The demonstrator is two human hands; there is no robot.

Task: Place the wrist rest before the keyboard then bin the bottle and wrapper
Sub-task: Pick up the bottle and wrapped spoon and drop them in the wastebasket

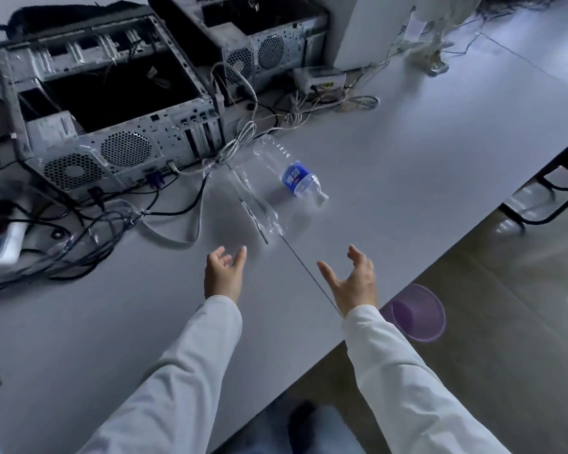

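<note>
Both white-sleeved hands hover empty over the pale grey table (407, 132), left hand (222, 273) and right hand (353, 281) with fingers spread. Beyond them lies the crinkled clear wrapper (259, 204), then the clear blue-labelled plastic bottle (291, 168) on its side.

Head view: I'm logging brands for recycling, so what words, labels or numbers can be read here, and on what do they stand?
Blue label on the clear plastic bottle lying on the table: white characters and a red mark, too blurred to read.
Rear panels of the two computer cases: no readable markings.
Nothing else carries legible text.
</note>
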